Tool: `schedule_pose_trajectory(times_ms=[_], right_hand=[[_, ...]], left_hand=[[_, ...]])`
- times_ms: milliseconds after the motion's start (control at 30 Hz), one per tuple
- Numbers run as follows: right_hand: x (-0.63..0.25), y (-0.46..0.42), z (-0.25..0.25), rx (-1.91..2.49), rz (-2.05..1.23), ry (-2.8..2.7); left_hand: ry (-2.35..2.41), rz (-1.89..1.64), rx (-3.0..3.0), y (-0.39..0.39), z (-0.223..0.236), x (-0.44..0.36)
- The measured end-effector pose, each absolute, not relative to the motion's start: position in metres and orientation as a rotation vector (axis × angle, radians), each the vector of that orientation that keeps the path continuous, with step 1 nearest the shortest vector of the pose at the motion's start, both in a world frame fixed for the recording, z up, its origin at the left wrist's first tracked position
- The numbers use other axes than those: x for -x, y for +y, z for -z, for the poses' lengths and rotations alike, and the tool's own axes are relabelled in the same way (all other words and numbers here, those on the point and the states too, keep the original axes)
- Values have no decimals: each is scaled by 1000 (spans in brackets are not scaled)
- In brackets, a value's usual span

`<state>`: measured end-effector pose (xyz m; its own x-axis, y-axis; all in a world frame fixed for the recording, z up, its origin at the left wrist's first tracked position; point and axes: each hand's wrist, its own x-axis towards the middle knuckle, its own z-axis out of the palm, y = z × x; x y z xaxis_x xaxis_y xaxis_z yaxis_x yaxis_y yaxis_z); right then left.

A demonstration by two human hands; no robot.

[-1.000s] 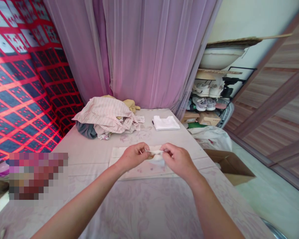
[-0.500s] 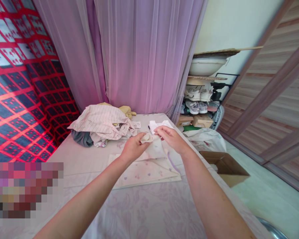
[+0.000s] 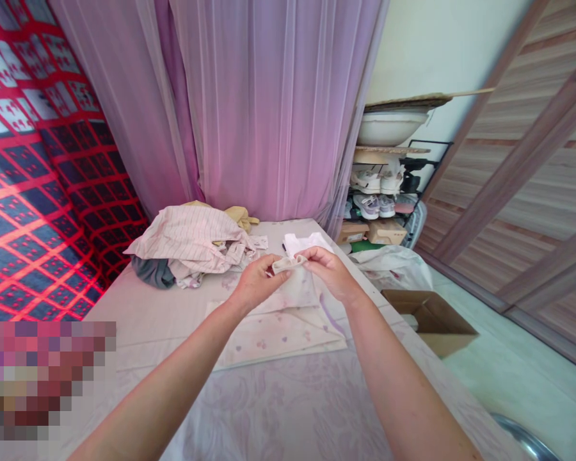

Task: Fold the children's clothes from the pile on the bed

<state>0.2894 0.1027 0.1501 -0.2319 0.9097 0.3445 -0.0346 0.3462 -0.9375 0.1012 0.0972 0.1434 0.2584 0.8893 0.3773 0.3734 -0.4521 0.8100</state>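
My left hand (image 3: 260,280) pinches one side of a small off-white cloth garment (image 3: 295,288) with a gathered upper edge. The other side of that edge is between the thumb and fingers of my right hand (image 3: 327,269). Its lower part hangs over a cream cloth with small heart prints (image 3: 269,336), which lies flat on the bed. Just beyond my right hand is a folded white garment (image 3: 307,241). Exactly what kind of garment I hold cannot be made out.
A heap of clothes (image 3: 192,237) lies at the back left of the bed (image 3: 288,410). Purple curtains (image 3: 269,115) hang behind it. To the right stand a shoe rack (image 3: 384,173) and an open cardboard box (image 3: 427,320) on the floor.
My right hand has come to grip the gathered edge beside my left hand. The edge, bunched up before, is now stretched between both hands. The view has shifted slightly.
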Motion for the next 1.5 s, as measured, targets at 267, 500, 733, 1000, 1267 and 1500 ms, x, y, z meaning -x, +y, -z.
schedule_pose_trajectory(times_ms=[267, 500, 733, 1000, 1267, 1500], right_hand=[[-287, 96, -140, 920, -989, -1661], [-287, 86, -143, 801, -1134, -1589], [-286, 78, -152, 1063, -649, -1898], [-294, 92, -141, 897, -1000, -1735], [-334, 98, -52, 1225, -1253, -1926], [-332, 105, -23, 1520, -730, -2022]], left_hand=[[1259, -1199, -1899, 87, -127, -104], [1208, -1181, -1819, 78, -121, -103], [1072, -1190, -1793, 77, -122, -104], [1195, -1056, -1987, 79, -137, -106], [1113, -1255, -1336, 79, -122, -96], [1260, -1305, -815, 80, -81, -63]])
